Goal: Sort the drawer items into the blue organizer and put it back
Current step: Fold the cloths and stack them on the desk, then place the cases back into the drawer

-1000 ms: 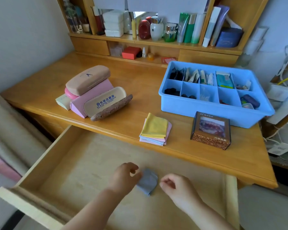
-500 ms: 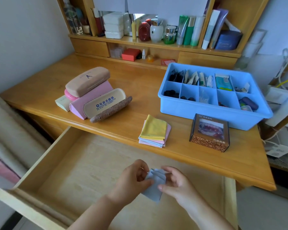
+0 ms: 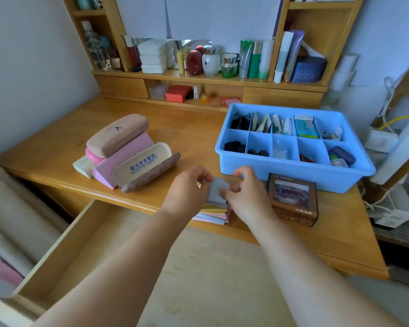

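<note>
**Grey cloth held over the stacked cloths at the desk's front edge**

Both hands pinch a small grey cloth (image 3: 219,191) above the desk: the left hand (image 3: 187,192) holds its left side with curled fingers, the right hand (image 3: 246,194) grips its right edge between thumb and fingers. Much of the cloth is hidden behind the fingers, so its full outline cannot be made out. Beneath it, the stack of folded cloths (image 3: 213,214) shows only yellow, pink and pale blue edges; the rest is covered by hands and wrists.

At 3 o'clock from the cloth, just beside the right hand, stands a brown patterned box (image 3: 293,199) with a picture on its lid. At 1 o'clock sits the blue organizer (image 3: 293,171), a smooth plastic tray with divided compartments; its small contents are hard to identify. At 9 o'clock lies a heap of glasses cases (image 3: 125,156), rounded and matte, well apart from the hands.

At 6 o'clock the wooden drawer (image 3: 80,244) stands pulled open, its pale floor bare where visible; the forearms cover part of it, and its front corner is cut off by the frame. The wooden desk (image 3: 187,128) has open surface between cases and organizer.
</note>
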### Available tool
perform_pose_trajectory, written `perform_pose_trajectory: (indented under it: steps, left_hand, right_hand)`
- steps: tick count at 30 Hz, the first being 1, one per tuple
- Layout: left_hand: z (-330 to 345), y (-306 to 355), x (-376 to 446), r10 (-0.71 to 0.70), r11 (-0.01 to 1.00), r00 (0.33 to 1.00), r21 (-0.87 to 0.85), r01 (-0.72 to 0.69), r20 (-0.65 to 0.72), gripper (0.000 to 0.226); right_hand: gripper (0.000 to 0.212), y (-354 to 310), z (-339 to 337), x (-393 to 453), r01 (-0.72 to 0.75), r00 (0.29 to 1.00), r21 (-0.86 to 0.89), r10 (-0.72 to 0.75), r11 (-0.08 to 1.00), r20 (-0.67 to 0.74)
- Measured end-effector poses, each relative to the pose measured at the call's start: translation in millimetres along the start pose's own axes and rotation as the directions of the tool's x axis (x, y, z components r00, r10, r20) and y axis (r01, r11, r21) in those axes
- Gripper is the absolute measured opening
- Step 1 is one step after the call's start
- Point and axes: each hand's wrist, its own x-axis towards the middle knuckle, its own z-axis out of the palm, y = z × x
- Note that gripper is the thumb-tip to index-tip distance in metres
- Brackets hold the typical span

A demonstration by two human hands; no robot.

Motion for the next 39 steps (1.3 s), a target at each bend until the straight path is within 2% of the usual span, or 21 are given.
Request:
perform_pose_trajectory:
  steps: [2,3,6,8,9,11,13,15,17,20,21,23,25,28,30,31,32,34,35,36,39]
  left_hand:
    - [10,-10,0,-0.023,0.988,0.997,0.155,0.012,0.068,0.010]
    - [14,-15,-3,-0.037,0.980,0.997,0.199,0.021,0.073,0.015]
    - [12,-22,-11,0.004,0.983,0.997,0.181,0.011,-0.078,0.029]
    - [6,-23,-21,0.138,0.989,0.975,0.084,-0.125,-0.172,0.024]
    - [3,-23,-29,0.207,0.978,0.961,0.053,-0.201,-0.181,0.022]
    - [-1,-24,-46,0.320,0.948,0.934,0.050,-0.316,-0.162,0.024]
    - [-8,-30,-59,0.363,0.932,0.909,0.088,-0.353,-0.204,0.023]
    - [-22,-42,-63,0.331,0.943,0.883,0.160,-0.292,-0.334,0.022]
    - [-42,-57,-57,0.212,0.965,0.870,0.235,-0.115,-0.446,0.036]
    - [-66,-74,-41,0.007,0.894,0.924,0.416,0.165,-0.382,0.061]
    - [-70,-79,-35,-0.068,0.859,0.942,0.461,0.223,-0.329,0.057]
    - [-76,-84,-26,-0.163,0.839,0.952,0.471,0.271,-0.259,0.028]
    - [-84,-84,-24,-0.139,0.864,0.958,0.442,0.241,-0.250,0.009]
    - [-94,-74,-40,0.049,0.917,0.945,0.390,0.085,-0.322,0.006]
    - [-101,-59,-61,0.184,0.925,0.923,0.377,-0.046,-0.338,0.012]
    - [-103,-51,-73,0.251,0.918,0.908,0.381,-0.113,-0.335,0.014]
    - [-103,-42,-86,0.316,0.902,0.892,0.393,-0.177,-0.324,0.015]
    - [-97,-27,-110,0.455,0.852,0.838,0.419,-0.313,-0.301,0.008]
    - [-92,-20,-121,0.508,0.827,0.815,0.420,-0.373,-0.278,0.005]
    - [-86,-12,-130,0.539,0.810,0.806,0.413,-0.416,-0.245,0.012]
    - [-69,-4,-153,0.588,0.783,0.797,0.345,-0.517,-0.140,0.020]
  right_hand:
    - [0.034,6,9,2,0.031,1.000,-0.213,-0.030,0.977,0.008]
    - [0.031,10,13,1,0.064,0.998,-0.277,-0.065,0.959,0.004]
    - [0.026,13,16,-2,0.123,0.987,-0.229,-0.142,0.966,-0.068]
    - [0.023,14,13,-6,0.283,0.941,-0.172,-0.308,0.944,-0.142]
    - [0.025,15,10,-10,0.401,0.897,-0.180,-0.425,0.898,-0.124]
    - [0.038,21,8,-18,0.585,0.805,-0.273,-0.587,0.764,0.083]
    - [0.052,31,11,-25,0.657,0.754,-0.396,-0.560,0.642,0.344]
    - [0.061,42,14,-26,0.653,0.756,-0.488,-0.464,0.579,0.461]
    - [0.067,46,16,-24,0.647,0.762,-0.521,-0.430,0.557,0.485]
    - [0.072,41,13,-25,0.629,0.774,-0.507,-0.413,0.590,0.480]
    - [0.073,38,12,-28,0.622,0.780,-0.481,-0.433,0.618,0.452]
    - [0.076,29,9,-39,0.614,0.789,-0.392,-0.510,0.685,0.344]
    - [0.071,18,6,-55,0.608,0.793,-0.216,-0.575,0.764,0.200]
    - [0.045,2,-3,-72,0.480,0.869,0.084,-0.486,0.874,0.090]
    - [0.034,-12,-12,-78,0.253,0.944,0.323,-0.306,0.912,0.126]
    - [0.036,-20,-16,-79,0.083,0.961,0.458,-0.192,0.885,0.198]
    - [0.049,-27,-18,-80,-0.105,0.947,0.577,-0.096,0.810,0.307]
    - [0.066,-39,-17,-83,-0.419,0.859,0.692,0.009,0.588,0.513]
    - [0.061,-45,-15,-85,-0.499,0.820,0.692,0.024,0.521,0.572]
    - [0.051,-47,-12,-88,-0.534,0.803,0.690,0.037,0.488,0.595]
    - [0.017,-44,-1,-96,-0.523,0.845,0.728,0.155,0.444,0.512]
